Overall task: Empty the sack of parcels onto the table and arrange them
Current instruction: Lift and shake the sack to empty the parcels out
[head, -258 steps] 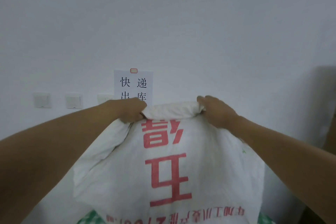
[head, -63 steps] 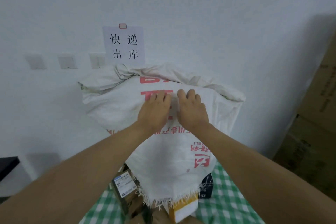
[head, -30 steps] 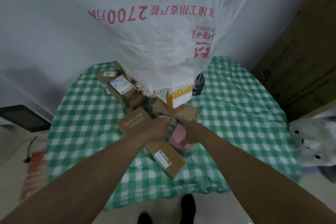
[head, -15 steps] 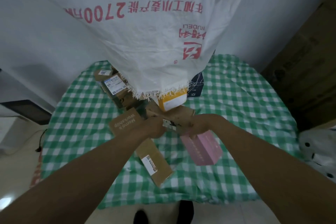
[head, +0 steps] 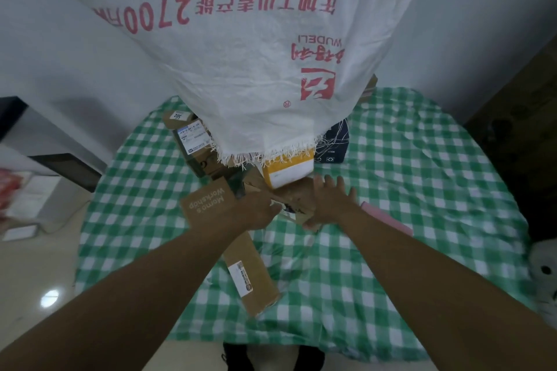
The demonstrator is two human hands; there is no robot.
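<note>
The white woven sack (head: 256, 63) with red print stands upside down over a heap of parcels on the green checked table (head: 422, 178), its frayed mouth at the bottom. My left hand (head: 256, 212) and my right hand (head: 328, 202) hold a brown cardboard box (head: 297, 205) from both sides in front of the sack. A brown "Momo's Workshop" box (head: 208, 205) leans by my left wrist. A long brown parcel (head: 253, 274) lies nearer me. A pink box (head: 388, 220) is partly hidden behind my right forearm.
A yellow-and-white box (head: 289, 172), a dark blue box (head: 334, 144) and labelled brown boxes (head: 193, 135) poke out under the sack. Tall cardboard cartons (head: 524, 129) stand at the right, a white plush toy (head: 545, 274) at the right edge. Floor lies left of the table.
My right hand has come off the pink box and now lies on the brown box. The pink box stays at the right. The sack has not moved.
</note>
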